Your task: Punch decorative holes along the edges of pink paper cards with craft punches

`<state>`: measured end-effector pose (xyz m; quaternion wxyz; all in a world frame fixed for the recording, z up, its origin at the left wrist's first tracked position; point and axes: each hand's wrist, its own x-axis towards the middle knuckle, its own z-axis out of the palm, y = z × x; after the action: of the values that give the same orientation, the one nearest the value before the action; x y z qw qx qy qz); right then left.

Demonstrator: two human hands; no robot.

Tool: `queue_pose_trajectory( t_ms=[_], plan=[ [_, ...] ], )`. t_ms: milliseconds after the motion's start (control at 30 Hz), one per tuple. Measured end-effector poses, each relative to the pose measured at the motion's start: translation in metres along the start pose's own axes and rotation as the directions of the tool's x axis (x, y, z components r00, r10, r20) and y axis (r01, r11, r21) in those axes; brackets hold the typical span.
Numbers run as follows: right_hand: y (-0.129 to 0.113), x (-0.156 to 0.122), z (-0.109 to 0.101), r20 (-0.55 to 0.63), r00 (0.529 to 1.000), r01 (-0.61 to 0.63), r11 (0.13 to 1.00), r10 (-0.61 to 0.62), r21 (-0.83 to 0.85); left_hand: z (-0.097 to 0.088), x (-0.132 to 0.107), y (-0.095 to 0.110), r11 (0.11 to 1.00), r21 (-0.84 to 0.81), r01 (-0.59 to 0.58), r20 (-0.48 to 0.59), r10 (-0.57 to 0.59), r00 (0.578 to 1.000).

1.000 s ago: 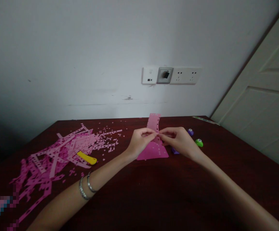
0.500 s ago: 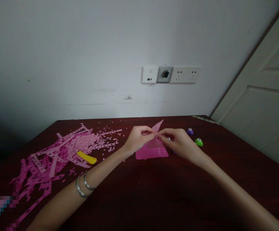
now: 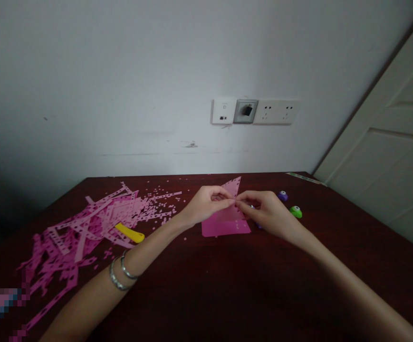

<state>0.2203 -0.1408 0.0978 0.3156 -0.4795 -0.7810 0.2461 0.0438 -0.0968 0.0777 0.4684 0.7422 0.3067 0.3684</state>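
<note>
A sheet of pink paper [image 3: 224,229] lies on the table beneath my two hands, with small holes punched through its lower right part. Its far part rises to a pointed tip, and holes line that edge. My left hand [image 3: 208,205] is closed in a pinch on the paper from the left, thumb against fingertips. From the other side my right hand [image 3: 263,209] pinches at the same spot, fingertips touching those of the left. The fingers hide the exact bit of paper between them. Partly behind my right hand is a small purple craft punch [image 3: 259,225].
Left on the dark red table [image 3: 206,294] is a heap of punched pink paper strips [image 3: 95,223] with scattered bits. A yellow-handled tool [image 3: 130,233] lies on it. To the right sit a purple punch [image 3: 283,195] and a green punch [image 3: 295,212]. A wall with sockets [image 3: 275,112] stands behind.
The view has shifted very slightly. Both hands keep their pinch at the paper, with only small finger movement, and the paper's pointed tip shows a little wider.
</note>
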Motion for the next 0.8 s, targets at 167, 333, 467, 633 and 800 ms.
queue_pose_trajectory(
  t_ms=[167, 333, 467, 633, 800],
  plan=[
    [-0.0007, 0.0005, 0.0010, 0.007, 1.000, 0.024, 0.999, -0.024, -0.022, 0.0008, 0.0005, -0.0017, 0.997, 0.076, -0.021, -0.036, 0.024, 0.999],
    [-0.0038, -0.0005, 0.0006, 0.034, 0.999, 0.027, 0.999, -0.026, -0.042, 0.0012, -0.0003, 0.0000, 0.999, 0.026, -0.042, 0.027, 0.041, 0.999],
    [-0.0056, -0.0016, 0.0000, 0.044, 0.997, 0.062, 0.997, -0.060, -0.049, -0.0005, -0.0012, 0.0022, 0.997, -0.077, -0.018, 0.085, 0.024, 0.996],
    [-0.0059, -0.0019, 0.0004, 0.049, 0.995, 0.083, 0.996, -0.081, -0.023, -0.0008, -0.0018, 0.0011, 0.985, -0.167, 0.033, 0.122, -0.013, 0.992],
    [-0.0016, -0.0012, 0.0018, 0.069, 0.995, 0.072, 0.997, -0.072, 0.001, -0.0012, -0.0011, 0.0042, 0.979, -0.195, 0.061, 0.148, -0.033, 0.988]
  ],
)
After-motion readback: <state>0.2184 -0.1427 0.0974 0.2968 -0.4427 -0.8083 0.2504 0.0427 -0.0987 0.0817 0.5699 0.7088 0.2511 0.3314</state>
